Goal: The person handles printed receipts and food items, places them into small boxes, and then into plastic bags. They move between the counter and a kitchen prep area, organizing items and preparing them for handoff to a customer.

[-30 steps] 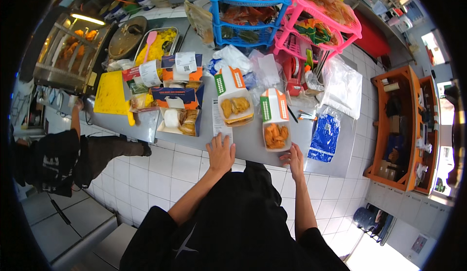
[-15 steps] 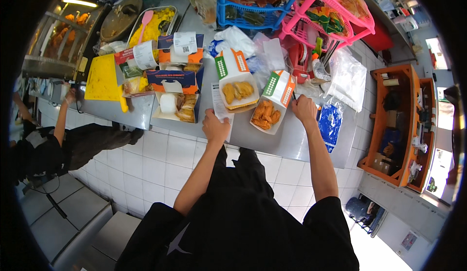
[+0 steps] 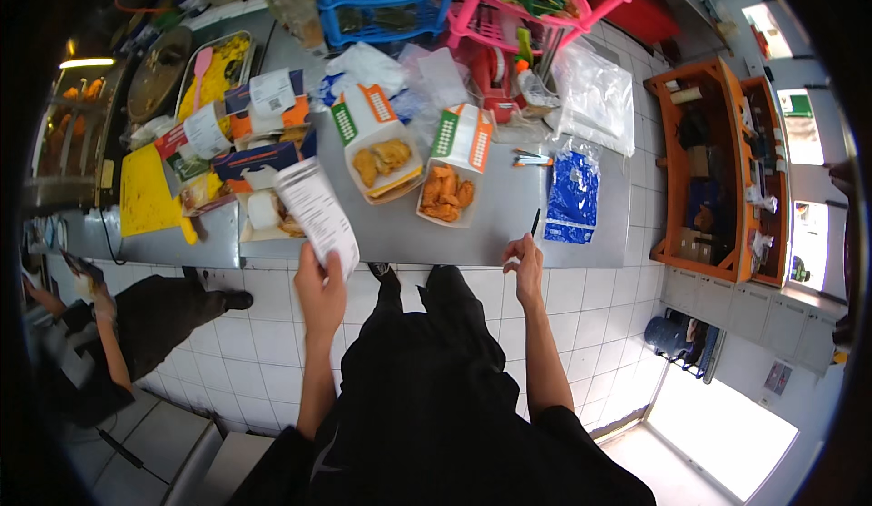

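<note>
Raised off the counter, a printed paper receipt (image 3: 318, 213) is pinched in my left hand (image 3: 321, 295). My right hand (image 3: 524, 265) holds a thin dark pen (image 3: 536, 222) pointing up, over the counter's front edge. Between the hands, further in, two open cardboard boxes stand side by side. The left box (image 3: 368, 111) has pale golden fried chicken (image 3: 381, 161) in it; the right box (image 3: 465, 133) has orange-coated chicken pieces (image 3: 445, 194). Behind the receipt, a dark blue box (image 3: 250, 165) is partly hidden.
A blue plastic pack (image 3: 572, 197) lies at the counter's right, near clear bags (image 3: 595, 97). Blue (image 3: 386, 2) and pink (image 3: 463, 6) racks stand behind. A yellow board (image 3: 145, 197) and a tray of yellow food (image 3: 245, 47) are on the left. Another person (image 3: 154, 315) stands far left.
My left hand has lifted the receipt off the counter and moved it left. My right hand has drawn back from the right box toward the counter's front edge with the pen. The view has shifted.
</note>
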Available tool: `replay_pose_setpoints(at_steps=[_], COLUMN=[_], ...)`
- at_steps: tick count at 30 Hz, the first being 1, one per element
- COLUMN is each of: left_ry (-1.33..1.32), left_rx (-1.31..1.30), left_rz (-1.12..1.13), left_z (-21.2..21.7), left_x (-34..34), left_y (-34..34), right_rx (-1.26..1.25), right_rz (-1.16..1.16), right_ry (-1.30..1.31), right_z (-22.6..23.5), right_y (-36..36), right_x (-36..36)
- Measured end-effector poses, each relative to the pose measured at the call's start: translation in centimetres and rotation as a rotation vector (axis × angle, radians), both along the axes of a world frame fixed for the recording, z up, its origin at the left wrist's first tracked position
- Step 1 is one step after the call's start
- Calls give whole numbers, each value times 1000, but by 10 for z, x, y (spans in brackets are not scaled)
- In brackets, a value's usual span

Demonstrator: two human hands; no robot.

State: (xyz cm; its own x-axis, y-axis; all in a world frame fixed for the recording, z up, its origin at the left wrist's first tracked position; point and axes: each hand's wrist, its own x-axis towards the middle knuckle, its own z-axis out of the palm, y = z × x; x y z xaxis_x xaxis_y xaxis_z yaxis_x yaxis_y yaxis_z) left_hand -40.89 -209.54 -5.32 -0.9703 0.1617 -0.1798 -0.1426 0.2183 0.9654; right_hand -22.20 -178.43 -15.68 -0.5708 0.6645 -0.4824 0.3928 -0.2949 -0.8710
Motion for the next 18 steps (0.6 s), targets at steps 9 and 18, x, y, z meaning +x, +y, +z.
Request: replay_pose_setpoints(at_steps=[9,18], left_ry=[-540,146], left_rx=[586,-680], left_rz=[-765,-676], left_z=[-4,-104], left_x=[52,104], left_y=[207,244], right_rx=[5,33], right_rz=[-176,-10], right_ry=[127,23], right_z=[-20,-16], right_y=[124,103], right_x=[14,39])
